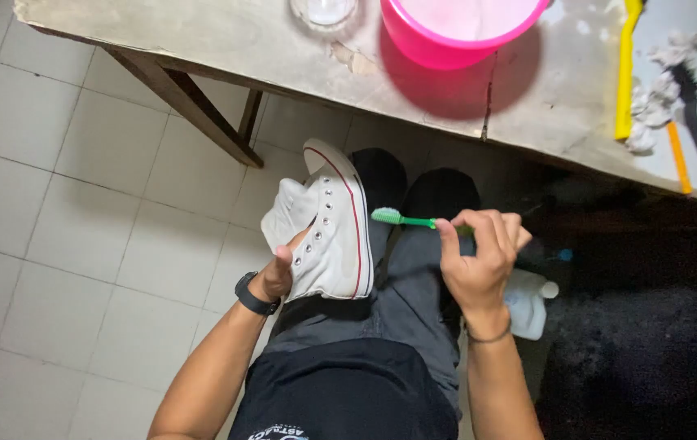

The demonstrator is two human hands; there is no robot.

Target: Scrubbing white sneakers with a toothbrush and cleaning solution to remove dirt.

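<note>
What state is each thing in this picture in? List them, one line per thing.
White high-top shoe: unlaced, held up by the left hand reaching inside it.
Green toothbrush: gripped in the right hand, bristles beside the shoe's sole edge.
Pink bucket: upright on the table.
Glass jar: upright, open.
White bottle: on the floor, capped.

I see a floor (63, 204) of pale square tiles with thin grey joints, mostly on the left of where the grip is. Above the grip stands a worn table (234, 41) with a scratched, light top and dark wooden legs (194, 106) going down to the tiles. On the right of the grip, under the table edge, the ground is very dark and I cannot tell its surface. The light is soft and even.
</note>
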